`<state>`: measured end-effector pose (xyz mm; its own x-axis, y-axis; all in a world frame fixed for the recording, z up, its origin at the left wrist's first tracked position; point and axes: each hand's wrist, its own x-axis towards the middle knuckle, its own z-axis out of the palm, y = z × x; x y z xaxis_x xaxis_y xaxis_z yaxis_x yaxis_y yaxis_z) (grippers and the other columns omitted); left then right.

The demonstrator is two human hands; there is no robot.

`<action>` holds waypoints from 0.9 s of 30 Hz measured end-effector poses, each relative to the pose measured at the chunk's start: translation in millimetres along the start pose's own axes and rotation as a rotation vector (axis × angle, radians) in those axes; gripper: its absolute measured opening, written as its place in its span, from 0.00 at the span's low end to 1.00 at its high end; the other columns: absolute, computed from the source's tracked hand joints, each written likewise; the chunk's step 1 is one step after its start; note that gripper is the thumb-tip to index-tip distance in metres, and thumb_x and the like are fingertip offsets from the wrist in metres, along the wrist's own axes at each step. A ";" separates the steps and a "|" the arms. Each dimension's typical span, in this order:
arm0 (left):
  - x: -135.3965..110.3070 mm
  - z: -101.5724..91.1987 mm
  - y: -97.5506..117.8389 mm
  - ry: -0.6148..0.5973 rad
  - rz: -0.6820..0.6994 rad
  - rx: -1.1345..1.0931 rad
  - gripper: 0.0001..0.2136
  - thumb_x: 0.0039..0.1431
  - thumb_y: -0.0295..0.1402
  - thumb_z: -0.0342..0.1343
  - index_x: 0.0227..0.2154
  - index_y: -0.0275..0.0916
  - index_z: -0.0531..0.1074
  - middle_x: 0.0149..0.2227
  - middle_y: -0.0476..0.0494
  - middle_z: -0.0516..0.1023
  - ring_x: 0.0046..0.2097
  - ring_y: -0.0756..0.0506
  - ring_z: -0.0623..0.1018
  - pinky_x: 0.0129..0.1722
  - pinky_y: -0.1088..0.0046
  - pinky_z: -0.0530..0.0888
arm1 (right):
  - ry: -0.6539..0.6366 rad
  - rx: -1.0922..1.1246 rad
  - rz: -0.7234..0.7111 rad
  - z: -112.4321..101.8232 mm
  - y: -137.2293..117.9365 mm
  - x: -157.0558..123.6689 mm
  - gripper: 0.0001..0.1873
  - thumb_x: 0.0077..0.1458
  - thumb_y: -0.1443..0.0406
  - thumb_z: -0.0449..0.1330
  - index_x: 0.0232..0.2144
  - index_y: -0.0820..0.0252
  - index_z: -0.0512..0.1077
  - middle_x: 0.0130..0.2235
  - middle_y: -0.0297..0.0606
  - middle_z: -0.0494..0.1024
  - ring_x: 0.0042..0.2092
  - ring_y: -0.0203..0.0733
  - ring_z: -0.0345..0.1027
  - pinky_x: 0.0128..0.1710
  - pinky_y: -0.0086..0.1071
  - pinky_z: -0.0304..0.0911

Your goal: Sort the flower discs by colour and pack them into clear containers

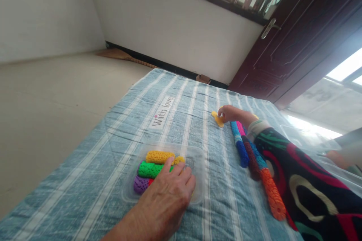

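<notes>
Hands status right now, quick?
Left hand: fingers bent over the clear container; gripping anything, can't tell.
Right hand: fingers curled at the yellow pieces on the striped cloth; grip can't be told.

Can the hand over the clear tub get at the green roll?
Likely yes: the hand lies over one end of the green roll, and the clear tub is open on top.

Green roll [149, 170], lying in clear box [198, 160]

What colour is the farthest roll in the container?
The farthest roll is yellow; see head view.
</notes>
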<state>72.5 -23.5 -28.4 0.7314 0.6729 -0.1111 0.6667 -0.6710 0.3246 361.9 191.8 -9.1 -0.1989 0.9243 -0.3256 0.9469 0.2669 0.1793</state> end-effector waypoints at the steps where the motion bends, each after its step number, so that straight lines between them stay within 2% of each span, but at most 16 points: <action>1: -0.1 0.1 0.0 0.002 0.002 -0.002 0.13 0.58 0.26 0.50 0.45 0.37 0.72 0.51 0.38 0.74 0.56 0.38 0.69 0.62 0.47 0.55 | 0.004 0.026 0.010 0.0 0.6 -0.5 0.19 0.42 0.72 0.65 0.40 0.59 0.77 0.40 0.37 0.79 0.41 0.40 0.72 0.38 0.26 0.63; 7: 0.4 -0.4 0.3 0.002 0.004 -0.011 0.13 0.57 0.25 0.51 0.45 0.37 0.72 0.50 0.38 0.75 0.56 0.38 0.69 0.61 0.47 0.56 | -0.007 0.217 0.068 -5.5 11.8 -16.0 0.10 0.46 0.71 0.61 0.35 0.64 0.75 0.28 0.35 0.78 0.29 0.35 0.72 0.27 0.24 0.64; 10: 0.8 -2.8 1.2 -0.005 0.006 -0.002 0.13 0.57 0.25 0.51 0.45 0.37 0.72 0.50 0.37 0.74 0.56 0.38 0.69 0.61 0.47 0.56 | -0.049 0.368 0.021 -7.7 11.3 -24.0 0.09 0.45 0.72 0.62 0.33 0.64 0.74 0.27 0.34 0.77 0.26 0.34 0.71 0.26 0.24 0.64; 13: 0.4 -5.0 2.3 -0.014 -0.002 0.008 0.14 0.58 0.25 0.51 0.46 0.37 0.72 0.50 0.37 0.74 0.56 0.37 0.69 0.61 0.47 0.57 | -0.101 0.463 -0.008 -4.1 1.6 -26.4 0.13 0.42 0.73 0.63 0.34 0.62 0.74 0.29 0.34 0.77 0.26 0.34 0.70 0.26 0.25 0.64; 18: -0.3 -5.3 2.3 -0.004 0.001 0.002 0.14 0.57 0.25 0.51 0.46 0.37 0.72 0.50 0.37 0.75 0.56 0.37 0.69 0.61 0.48 0.56 | 0.039 0.278 0.032 3.0 -8.8 -21.8 0.25 0.41 0.69 0.68 0.45 0.61 0.71 0.37 0.37 0.78 0.34 0.37 0.72 0.33 0.26 0.65; 20: -0.1 -4.9 1.9 -0.009 0.000 0.001 0.14 0.57 0.25 0.51 0.45 0.37 0.72 0.50 0.37 0.75 0.56 0.37 0.69 0.61 0.48 0.56 | 0.055 0.240 0.045 2.4 -7.8 -19.5 0.28 0.40 0.68 0.69 0.47 0.61 0.71 0.38 0.37 0.78 0.38 0.39 0.72 0.36 0.27 0.64; 27: 0.4 -3.7 1.5 -0.011 0.003 0.000 0.13 0.56 0.24 0.51 0.44 0.37 0.72 0.48 0.38 0.75 0.55 0.38 0.69 0.60 0.48 0.56 | -0.009 0.257 0.069 -5.9 -11.5 -16.1 0.23 0.39 0.68 0.69 0.41 0.61 0.74 0.40 0.39 0.78 0.38 0.41 0.72 0.34 0.29 0.64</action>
<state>73.3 -23.0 -24.5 0.7351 0.6673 -0.1201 0.6642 -0.6731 0.3253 352.7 175.5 -0.4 -0.1305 0.9352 -0.3293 0.9914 0.1242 -0.0403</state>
